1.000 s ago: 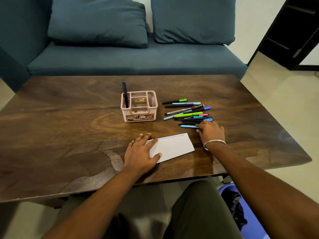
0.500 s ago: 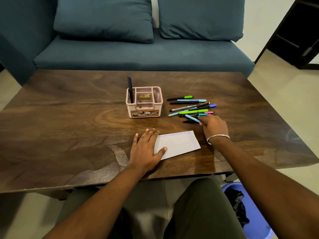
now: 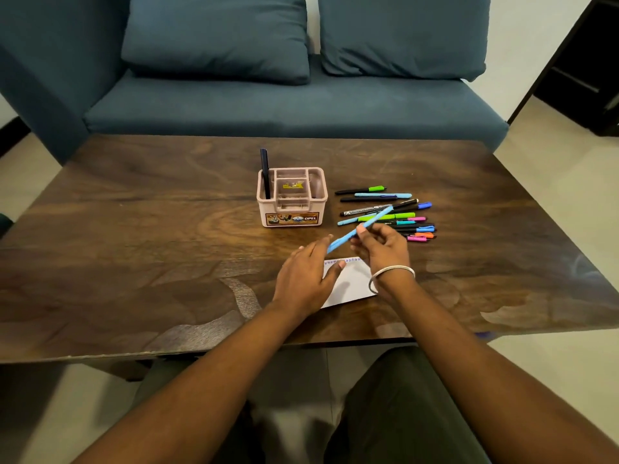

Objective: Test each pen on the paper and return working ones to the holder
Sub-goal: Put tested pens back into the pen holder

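Head view: right hand pinches slim blue pen; left hand spread on paper.

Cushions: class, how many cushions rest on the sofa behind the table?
2. One cushion leans on the sofa's left side; the other cushion leans on its right side. Their tops are cut off by the frame.

You've got a glossy dark wooden table, a smooth pink plastic holder, matt white paper, and a soft blue cloth sofa.
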